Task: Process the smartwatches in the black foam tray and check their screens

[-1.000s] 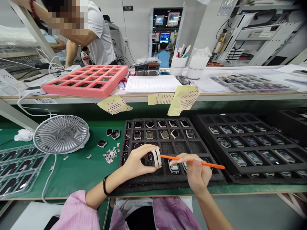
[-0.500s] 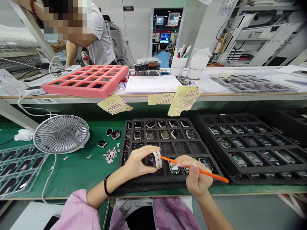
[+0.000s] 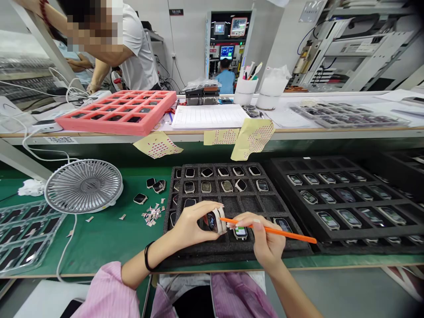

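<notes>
Between the thumb and fingers of my left hand (image 3: 194, 223) a smartwatch case (image 3: 216, 221) is held on edge, its dark screen turned to the left. My right hand (image 3: 268, 240) grips a thin orange stick (image 3: 291, 235) like a pen. The stick's tip meets the right side of the watch case. Both hands are over a black foam tray (image 3: 228, 207) with watch cases in many pockets. One watch with a lit screen (image 3: 240, 232) lies in a pocket just below my right fingers.
Left of the tray are loose watches (image 3: 140, 198), a pile of small metallic pieces (image 3: 153, 215) and a grey fan (image 3: 84, 185). More foam trays (image 3: 361, 207) of watches stand to the right. On the shelf sits a pink foam tray (image 3: 142, 126). A co-worker (image 3: 135, 53) stands beyond it.
My right hand has moved left, closer to the watch case, with its fingers further down the orange stick. The left hand and the watch have turned slightly.
</notes>
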{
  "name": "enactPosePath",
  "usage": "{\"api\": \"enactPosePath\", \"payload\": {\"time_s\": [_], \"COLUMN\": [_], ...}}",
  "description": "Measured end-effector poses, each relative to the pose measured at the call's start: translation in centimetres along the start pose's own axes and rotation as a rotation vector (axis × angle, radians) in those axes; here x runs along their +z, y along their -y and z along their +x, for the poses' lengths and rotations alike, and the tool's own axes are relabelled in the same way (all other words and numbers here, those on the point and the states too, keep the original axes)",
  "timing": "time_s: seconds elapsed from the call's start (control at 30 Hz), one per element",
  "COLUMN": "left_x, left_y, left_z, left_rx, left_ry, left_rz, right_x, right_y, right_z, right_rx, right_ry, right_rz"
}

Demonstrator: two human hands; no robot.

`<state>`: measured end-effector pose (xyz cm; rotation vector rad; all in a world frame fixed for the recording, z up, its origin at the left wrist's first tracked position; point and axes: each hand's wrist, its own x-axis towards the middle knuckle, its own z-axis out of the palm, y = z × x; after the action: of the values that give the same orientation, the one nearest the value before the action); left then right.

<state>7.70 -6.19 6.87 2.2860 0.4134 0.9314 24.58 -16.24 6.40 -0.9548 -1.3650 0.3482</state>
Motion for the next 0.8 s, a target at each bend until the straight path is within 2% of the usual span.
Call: {"api": "enactPosePath", "payload": {"time_s": [0.2,0.33,0.4,0.5,0.63,0.7,0.8], "left_x": [0.1,0.0,-0.2,-0.4,0.0,0.3,0.4], "left_y": [0.2,0.1,0.0,-0.3,-0.3,-0.3,-0.5], "left_z": [-0.2,-0.1,0.0,0.2,0.4,0.4,0.4], "left_rx": [0.016,-0.023,-0.063,-0.110,-0.125,-0.147,-0.185], "left_ry": [-0.003,0.005,0.022,0.015,0.022,0.030,0.006], "left_rz": [0.005,0.041,0.067,0.161,0.203,0.139,0.040], "right_x": [0.2,0.1,0.1,0.7,2.3,2.8,2.9], "right_y": [0.6,0.1,-0.5,-1.3,-2.1,-2.4,-2.5], "right_z": [0.4,0.1,-0.2,-0.5,-0.3,-0.1,0.1], "right_rx": [-0.068,-0.045,0.026,0.233,0.494,0.557,0.602], "right_ry": [0.028,0.046,-0.012,-0.116,0.021,0.055,0.027], "right_rz": [-0.049,-0.057,-0.017,0.038,0.135,0.166,0.225]}}
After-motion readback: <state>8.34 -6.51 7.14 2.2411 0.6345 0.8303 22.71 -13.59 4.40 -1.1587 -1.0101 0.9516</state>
